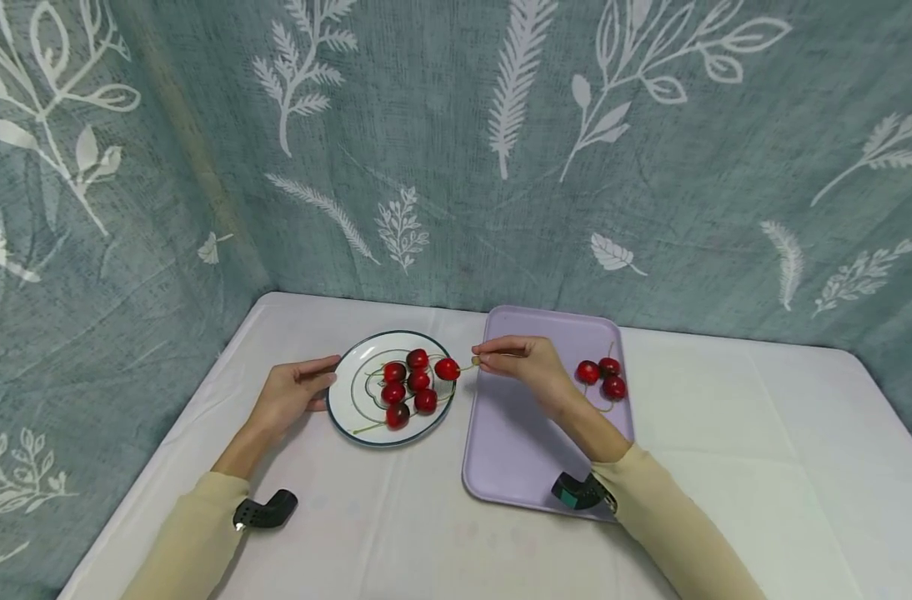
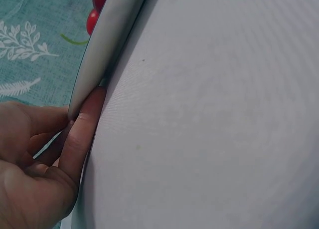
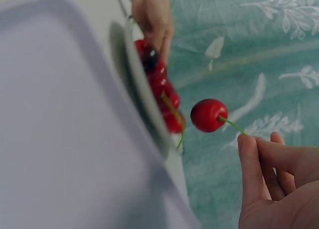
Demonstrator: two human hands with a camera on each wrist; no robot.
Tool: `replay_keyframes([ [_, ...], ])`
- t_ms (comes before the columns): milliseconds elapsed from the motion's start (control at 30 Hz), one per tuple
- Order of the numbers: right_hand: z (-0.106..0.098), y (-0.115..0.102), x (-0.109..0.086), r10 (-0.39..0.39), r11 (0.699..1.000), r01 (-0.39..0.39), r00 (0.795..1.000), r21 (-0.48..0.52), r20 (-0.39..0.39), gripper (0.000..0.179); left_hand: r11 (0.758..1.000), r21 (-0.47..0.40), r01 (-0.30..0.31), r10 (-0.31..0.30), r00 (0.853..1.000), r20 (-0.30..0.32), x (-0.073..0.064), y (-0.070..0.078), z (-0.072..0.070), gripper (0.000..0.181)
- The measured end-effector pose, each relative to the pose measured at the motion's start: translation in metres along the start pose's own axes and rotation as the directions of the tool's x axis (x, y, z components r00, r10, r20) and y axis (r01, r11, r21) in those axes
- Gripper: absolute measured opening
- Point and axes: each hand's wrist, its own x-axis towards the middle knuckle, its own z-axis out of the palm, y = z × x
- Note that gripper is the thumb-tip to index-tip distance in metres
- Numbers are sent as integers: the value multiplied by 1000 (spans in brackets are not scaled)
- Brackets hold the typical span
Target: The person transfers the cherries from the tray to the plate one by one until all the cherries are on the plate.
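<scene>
Your right hand pinches the cherry by the far end of its stem, between thumb and fingertips. Read everything from that stem: it is the long axis, running from your fingertips leftward to the fruit, so the cherry lies to the left of your right hand and, in the right wrist view, lower than the fingers.

From the head view, the cherry is over the right-hand edge of the plate, while your fingertips are outside that rim, near the tray. The right wrist view shows the cherry clear of the cherries on the plate, with a gap between.

Your left hand grips the opposite, left rim, thumb and fingers on either side of the edge; whether the plate is raised off the worktop there, you cannot tell. Your right hand is clearly the nearer one to the cherry. Three cherries on the tray lie off to the right, beyond your right wrist.
</scene>
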Motion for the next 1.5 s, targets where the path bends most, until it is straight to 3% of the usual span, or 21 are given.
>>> replay_keyframes([
  [267, 30, -2, 2, -50, 997, 46, 997, 55, 63, 21, 1000, 14, -24, 24, 1000, -1, -1, 0, -1, 41],
  [600, 65, 10, 2, 7, 999, -10, 994, 31, 105, 21, 999, 15, -35, 35, 999, -1, 2, -2, -1, 41],
  [800, 81, 21, 2, 45, 997, -35, 987, -67, 152, 20, 999, 19, -34, 34, 999, 4, 3, -2, 0, 41],
  [1000, 92, 31, 0, 51, 978, -23, 990, -210, 130, 15, 999, 23, -28, 28, 1000, -2, 2, -1, 1, 41],
  [1200, 89, 32, -3, 71, 976, -41, 989, -214, 131, 16, 999, 23, -28, 28, 1000, -7, 1, -1, 1, 41],
  [1367, 72, 25, -2, 92, 987, -72, 986, -146, 140, 19, 999, 24, -26, 27, 1000, -8, 1, 0, 2, 41],
  [1433, 61, 22, 0, 75, 990, -56, 987, -133, 142, 20, 1000, 22, -22, 22, 1000, -5, 0, 0, 2, 41],
  [1500, 48, 18, 2, 35, 981, -8, 990, -192, 138, 19, 1000, 26, -13, 13, 1000, -2, 0, 0, 1, 41],
])
